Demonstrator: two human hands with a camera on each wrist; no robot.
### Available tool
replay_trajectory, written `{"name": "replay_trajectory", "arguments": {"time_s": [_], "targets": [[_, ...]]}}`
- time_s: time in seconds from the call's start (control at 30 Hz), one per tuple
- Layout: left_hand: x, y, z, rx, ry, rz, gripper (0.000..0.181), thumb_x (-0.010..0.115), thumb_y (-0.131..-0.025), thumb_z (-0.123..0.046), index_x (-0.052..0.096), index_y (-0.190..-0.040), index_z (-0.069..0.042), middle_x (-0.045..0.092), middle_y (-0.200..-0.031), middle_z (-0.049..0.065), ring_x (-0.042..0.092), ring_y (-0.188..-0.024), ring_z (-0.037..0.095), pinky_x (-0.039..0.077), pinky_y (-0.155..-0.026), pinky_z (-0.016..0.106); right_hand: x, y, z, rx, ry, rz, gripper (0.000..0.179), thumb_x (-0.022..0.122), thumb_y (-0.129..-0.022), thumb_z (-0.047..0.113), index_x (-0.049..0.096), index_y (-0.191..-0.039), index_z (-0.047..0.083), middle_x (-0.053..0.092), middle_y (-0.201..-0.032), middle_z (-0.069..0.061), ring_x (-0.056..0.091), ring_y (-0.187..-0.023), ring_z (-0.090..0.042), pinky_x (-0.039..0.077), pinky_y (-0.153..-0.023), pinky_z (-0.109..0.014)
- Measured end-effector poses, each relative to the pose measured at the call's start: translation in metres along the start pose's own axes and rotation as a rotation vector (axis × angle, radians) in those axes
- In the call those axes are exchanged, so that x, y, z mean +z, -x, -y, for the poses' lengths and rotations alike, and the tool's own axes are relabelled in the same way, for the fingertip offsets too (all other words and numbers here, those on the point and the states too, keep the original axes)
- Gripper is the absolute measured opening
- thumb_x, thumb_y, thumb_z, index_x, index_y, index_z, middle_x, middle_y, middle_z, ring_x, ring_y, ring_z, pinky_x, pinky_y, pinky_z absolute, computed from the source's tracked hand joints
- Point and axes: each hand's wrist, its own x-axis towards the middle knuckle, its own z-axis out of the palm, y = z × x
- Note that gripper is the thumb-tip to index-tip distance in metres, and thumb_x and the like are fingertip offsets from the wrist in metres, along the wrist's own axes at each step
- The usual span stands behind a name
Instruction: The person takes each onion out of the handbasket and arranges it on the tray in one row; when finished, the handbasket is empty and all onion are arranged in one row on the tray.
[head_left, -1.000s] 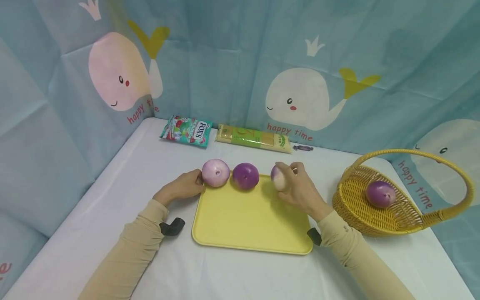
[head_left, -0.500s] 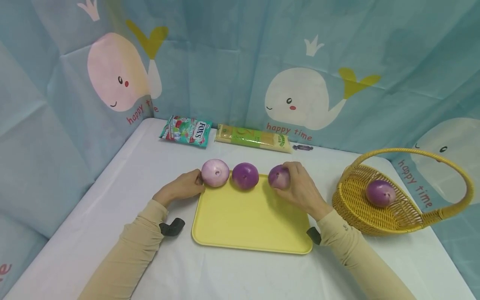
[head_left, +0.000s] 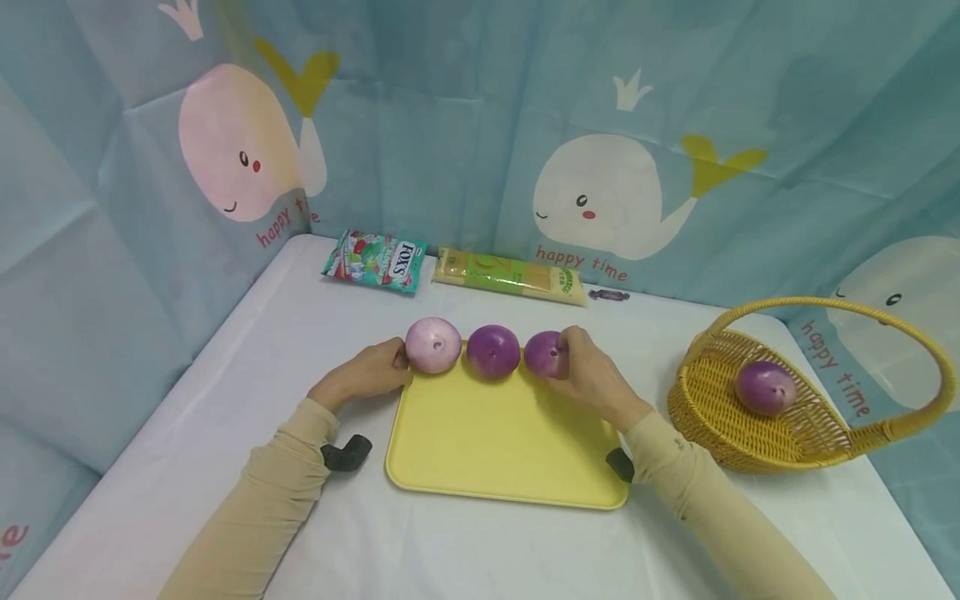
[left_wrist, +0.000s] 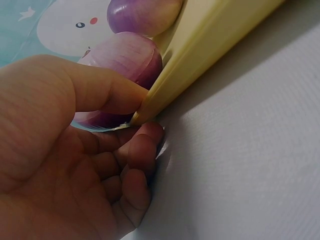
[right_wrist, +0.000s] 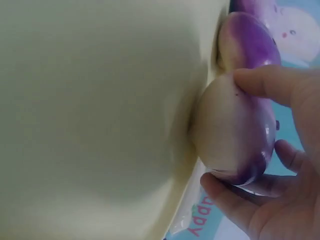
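At the far left corner of the yellow tray (head_left: 502, 442), my left hand (head_left: 369, 372) pinches the rim, thumb above and curled fingers below in the left wrist view. Just beside the thumb lies a pale purple onion (head_left: 433, 345). To its right along the tray's far edge sits a purple-and-white turnip (head_left: 492, 352). My right hand (head_left: 596, 375) grips another turnip (right_wrist: 232, 130) between thumb and fingers at the far right part of the tray. That turnip is close beside the middle one; its purple side faces up in the head view.
A yellow wicker basket (head_left: 697, 425) with a tall handle stands at the right, holding one purple turnip (head_left: 765, 387). Along the back lie a green candy bag (head_left: 377, 262), a long noodle-like packet (head_left: 510, 275) and a small wrapped candy (head_left: 609, 295). A blue whale-print curtain (head_left: 450, 125) hangs behind.
My right hand has turned its turnip from pale side to purple side, then shifted it left toward the middle turnip. My left hand stays at the tray corner.
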Motion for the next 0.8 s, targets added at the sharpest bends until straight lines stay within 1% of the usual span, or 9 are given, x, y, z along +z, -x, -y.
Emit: {"name": "replay_trajectory", "arguments": {"time_s": [0.1, 0.2, 0.4, 0.5, 0.53, 0.7, 0.77, 0.8], "targets": [[-0.001, 0.000, -0.002, 0.001, 0.003, 0.000, 0.020, 0.056, -0.080, -0.016, 0.047, -0.093, -0.005, 0.045, -0.079, 0.003, 0.046, -0.075, 0.018, 0.036, -0.063, 0.028, -0.002, -0.003, 0.003, -0.032, 0.004, -0.010, 0.053, 0.081, -0.077, 0.022, 0.045, -0.110, 0.003, 0.056, -0.104, -0.015, 0.063, -0.096, -0.030, 0.054, -0.086, -0.045], [-0.001, 0.000, -0.004, -0.001, 0.007, 0.003, 0.020, 0.056, -0.081, -0.016, 0.047, -0.094, -0.004, 0.045, -0.080, 0.003, 0.046, -0.075, 0.018, 0.036, -0.063, 0.028, -0.003, -0.005, 0.006, -0.042, 0.011, -0.003, 0.055, 0.082, -0.076, 0.023, 0.045, -0.111, 0.002, 0.056, -0.105, -0.016, 0.063, -0.096, -0.031, 0.054, -0.086, -0.045], [-0.001, 0.001, -0.007, 0.008, 0.006, 0.005, 0.019, 0.056, -0.081, -0.015, 0.047, -0.094, -0.004, 0.045, -0.079, 0.003, 0.046, -0.074, 0.018, 0.036, -0.063, 0.028, -0.004, -0.002, 0.008, 0.013, 0.015, 0.032, 0.062, 0.084, -0.074, 0.025, 0.043, -0.115, 0.003, 0.053, -0.115, -0.019, 0.062, -0.106, -0.035, 0.053, -0.090, -0.048], [-0.001, 0.000, -0.007, -0.001, 0.011, 0.005, 0.019, 0.056, -0.081, -0.015, 0.047, -0.093, -0.005, 0.045, -0.079, 0.003, 0.046, -0.074, 0.017, 0.036, -0.063, 0.028, -0.005, 0.001, 0.008, 0.041, 0.017, 0.029, 0.064, 0.083, -0.075, 0.031, 0.043, -0.117, 0.004, 0.054, -0.117, -0.019, 0.061, -0.108, -0.035, 0.053, -0.089, -0.049], [-0.001, 0.001, -0.006, 0.003, 0.010, 0.006, 0.019, 0.056, -0.081, -0.015, 0.047, -0.093, -0.005, 0.045, -0.079, 0.003, 0.046, -0.074, 0.017, 0.036, -0.063, 0.028, -0.007, 0.002, 0.008, 0.057, 0.014, 0.028, 0.064, 0.082, -0.075, 0.033, 0.043, -0.118, 0.006, 0.054, -0.118, -0.018, 0.061, -0.106, -0.033, 0.053, -0.087, -0.049], [0.000, 0.002, -0.003, -0.002, 0.007, 0.003, 0.019, 0.057, -0.080, -0.015, 0.046, -0.092, -0.004, 0.045, -0.080, 0.004, 0.046, -0.075, 0.018, 0.036, -0.063, 0.028, -0.018, 0.011, 0.004, 0.070, 0.008, 0.007, 0.060, 0.075, -0.082, 0.034, 0.042, -0.124, 0.007, 0.053, -0.126, -0.017, 0.060, -0.096, -0.029, 0.054, -0.076, -0.045], [0.002, 0.002, -0.001, -0.011, 0.005, 0.000, 0.019, 0.057, -0.080, -0.015, 0.046, -0.093, -0.004, 0.044, -0.080, 0.004, 0.046, -0.076, 0.019, 0.036, -0.063, 0.028, -0.026, 0.017, 0.000, 0.052, 0.019, -0.019, 0.054, 0.072, -0.085, 0.031, 0.043, -0.123, 0.004, 0.053, -0.129, -0.020, 0.061, -0.099, -0.032, 0.054, -0.077, -0.046], [0.003, 0.003, -0.001, -0.011, 0.004, 0.000, 0.020, 0.057, -0.080, -0.015, 0.046, -0.093, -0.004, 0.044, -0.080, 0.004, 0.046, -0.076, 0.019, 0.036, -0.064, 0.028, -0.032, 0.020, -0.002, 0.044, 0.028, -0.039, 0.051, 0.070, -0.086, 0.030, 0.046, -0.121, 0.003, 0.055, -0.127, -0.020, 0.062, -0.098, -0.033, 0.054, -0.077, -0.046]]}}
